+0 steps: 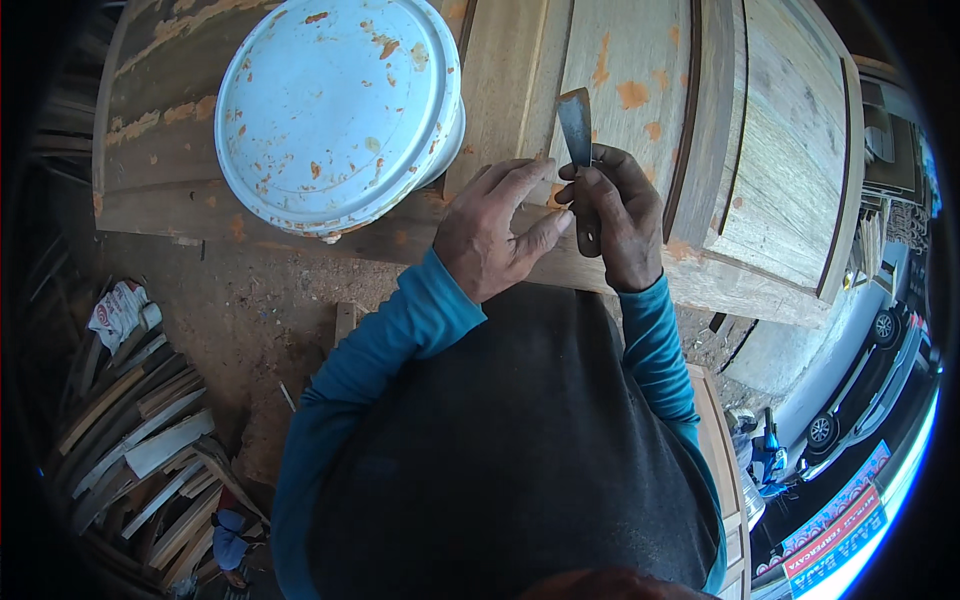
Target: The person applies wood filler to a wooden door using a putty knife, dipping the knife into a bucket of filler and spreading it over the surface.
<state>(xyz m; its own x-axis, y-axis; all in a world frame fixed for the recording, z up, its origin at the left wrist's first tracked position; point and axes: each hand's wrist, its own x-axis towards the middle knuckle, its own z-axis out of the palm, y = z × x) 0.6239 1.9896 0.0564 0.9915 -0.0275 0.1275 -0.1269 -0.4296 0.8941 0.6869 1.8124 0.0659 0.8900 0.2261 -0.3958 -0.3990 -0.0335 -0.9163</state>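
A putty knife point(575, 128) with a flared grey metal blade stands upright in my right hand point(625, 215), whose fingers pinch it low near the handle. My left hand point(490, 228) is just left of it, palm turned toward the knife, with fingers and thumb apart and nothing held in them. Both hands are over the near edge of a wooden door panel point(510, 90), which carries several orange-brown filler patches. Left of my hands, a white bucket with a round lid point(330, 110) rests on the wood; the lid is spotted with dried filler.
Stacked wood offcuts point(150, 430) lie on the ground at lower left, with a white bag point(120, 318) on them. Another panelled wooden piece point(722, 480) stands at my right side. Farther right are a parked car point(850, 400) and a blue motorbike point(768, 455).
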